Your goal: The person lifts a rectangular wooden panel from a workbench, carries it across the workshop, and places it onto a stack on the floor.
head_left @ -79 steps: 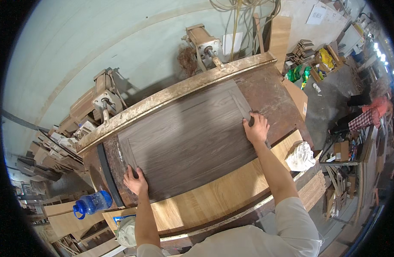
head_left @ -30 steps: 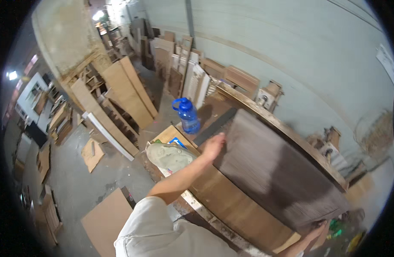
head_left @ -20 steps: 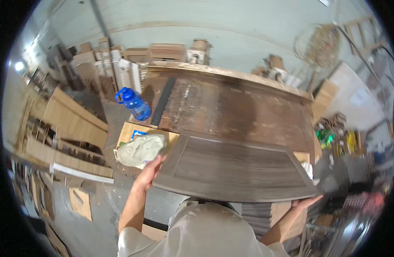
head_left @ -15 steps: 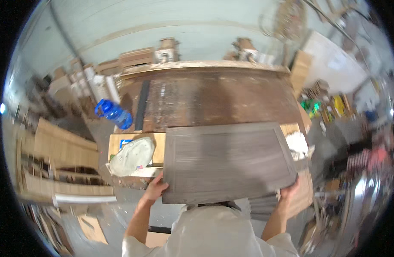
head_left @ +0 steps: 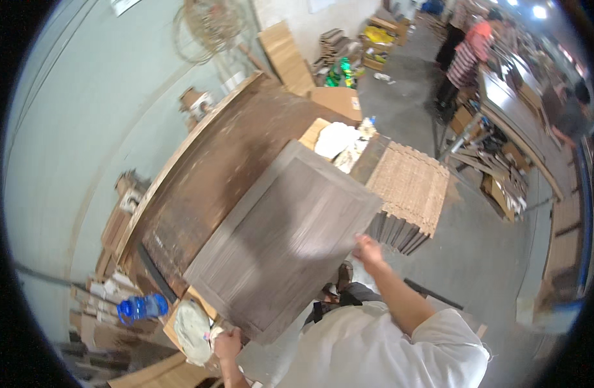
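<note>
I hold the grey panel in both hands at the near side of the bench, its far long edge over the brown top and its near edge out past it towards my body. My left hand grasps the short edge at the bench's left end, close to the near corner; my right hand grips the long edge that faces me, towards the bench's right end. The fingers under the wood are hidden, and I cannot tell whether any of the panel rests on the bench. A black strip lies across the bench's left part, with a blue bottle at that end. The pale cap sits at the bench's near left corner, next to my left hand. At the bench's right end lies a white cloth, and just beyond it stands a stack of strips. Along the bench's far side runs a rail, with the wall behind. Well off past the right end, a person in a red top leans at another table.
</note>
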`<state>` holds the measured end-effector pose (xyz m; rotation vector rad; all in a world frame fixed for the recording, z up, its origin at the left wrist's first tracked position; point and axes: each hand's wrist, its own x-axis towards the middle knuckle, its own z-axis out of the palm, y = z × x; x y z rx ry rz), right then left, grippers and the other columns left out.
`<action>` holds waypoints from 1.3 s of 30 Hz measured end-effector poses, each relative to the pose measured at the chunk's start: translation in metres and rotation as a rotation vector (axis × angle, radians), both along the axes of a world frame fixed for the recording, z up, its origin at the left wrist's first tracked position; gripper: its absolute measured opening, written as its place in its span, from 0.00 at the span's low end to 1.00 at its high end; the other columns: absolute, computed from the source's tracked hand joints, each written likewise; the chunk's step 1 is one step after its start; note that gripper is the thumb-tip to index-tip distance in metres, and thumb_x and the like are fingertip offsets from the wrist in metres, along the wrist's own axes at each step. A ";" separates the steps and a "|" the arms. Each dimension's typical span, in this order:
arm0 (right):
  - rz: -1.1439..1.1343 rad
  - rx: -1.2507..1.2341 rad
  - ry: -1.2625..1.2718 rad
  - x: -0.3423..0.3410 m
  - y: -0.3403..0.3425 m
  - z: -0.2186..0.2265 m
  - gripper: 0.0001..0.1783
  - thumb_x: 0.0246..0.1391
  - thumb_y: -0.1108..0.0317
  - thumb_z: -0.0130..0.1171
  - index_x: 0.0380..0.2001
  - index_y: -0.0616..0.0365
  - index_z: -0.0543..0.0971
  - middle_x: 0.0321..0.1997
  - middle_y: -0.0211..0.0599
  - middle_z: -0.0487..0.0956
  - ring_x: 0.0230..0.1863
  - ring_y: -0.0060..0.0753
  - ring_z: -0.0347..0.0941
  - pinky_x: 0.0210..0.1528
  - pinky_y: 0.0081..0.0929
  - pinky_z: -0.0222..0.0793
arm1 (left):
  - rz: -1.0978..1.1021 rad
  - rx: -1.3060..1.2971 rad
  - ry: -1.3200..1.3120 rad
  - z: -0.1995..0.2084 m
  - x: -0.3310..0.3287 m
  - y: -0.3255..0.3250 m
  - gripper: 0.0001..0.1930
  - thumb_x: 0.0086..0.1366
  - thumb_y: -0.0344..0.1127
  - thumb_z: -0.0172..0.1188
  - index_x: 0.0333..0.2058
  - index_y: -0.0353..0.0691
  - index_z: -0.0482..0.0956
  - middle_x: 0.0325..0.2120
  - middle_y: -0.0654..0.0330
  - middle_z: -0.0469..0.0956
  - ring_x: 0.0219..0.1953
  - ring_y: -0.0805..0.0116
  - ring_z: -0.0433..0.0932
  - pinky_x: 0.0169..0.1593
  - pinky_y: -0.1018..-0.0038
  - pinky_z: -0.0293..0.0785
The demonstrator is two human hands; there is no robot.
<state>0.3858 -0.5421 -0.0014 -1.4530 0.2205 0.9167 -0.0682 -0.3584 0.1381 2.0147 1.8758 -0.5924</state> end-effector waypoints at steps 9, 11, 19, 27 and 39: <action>0.220 0.059 0.455 -0.080 0.000 -0.018 0.23 0.59 0.53 0.59 0.52 0.52 0.71 0.34 0.28 0.76 0.30 0.20 0.73 0.31 0.17 0.68 | -0.343 0.567 -0.181 0.001 0.096 0.180 0.29 0.68 0.54 0.49 0.53 0.31 0.72 0.49 0.40 0.74 0.54 0.41 0.70 0.58 0.55 0.62; 0.214 0.138 0.426 -0.078 -0.001 -0.017 0.25 0.58 0.53 0.59 0.55 0.52 0.70 0.39 0.31 0.76 0.33 0.22 0.74 0.33 0.19 0.69 | -0.204 0.174 -0.499 -0.007 0.117 0.213 0.30 0.70 0.55 0.47 0.46 0.27 0.77 0.42 0.42 0.79 0.46 0.45 0.76 0.53 0.60 0.68; 0.066 0.109 0.445 -0.125 -0.092 -0.032 0.34 0.54 0.47 0.56 0.61 0.50 0.66 0.62 0.37 0.67 0.52 0.36 0.74 0.43 0.26 0.67 | -0.369 0.174 -0.524 -0.023 0.173 0.187 0.27 0.66 0.53 0.54 0.27 0.28 0.76 0.20 0.53 0.72 0.28 0.66 0.69 0.37 0.65 0.66; -0.716 0.165 0.144 -0.139 -0.248 -0.018 0.35 0.56 0.47 0.50 0.64 0.48 0.63 0.63 0.40 0.67 0.62 0.44 0.60 0.63 0.42 0.54 | -0.843 -0.355 -0.767 0.028 0.400 0.011 0.17 0.67 0.43 0.55 0.26 0.33 0.72 0.19 0.63 0.69 0.26 0.71 0.64 0.33 0.72 0.63; -2.033 -0.445 0.191 -0.269 -0.472 -0.094 0.31 0.51 0.60 0.56 0.56 0.68 0.72 0.53 0.48 0.77 0.56 0.39 0.70 0.59 0.31 0.62 | -1.177 -0.968 -0.347 -0.157 0.516 -0.513 0.24 0.62 0.44 0.56 0.48 0.27 0.78 0.46 0.50 0.79 0.50 0.59 0.74 0.57 0.68 0.65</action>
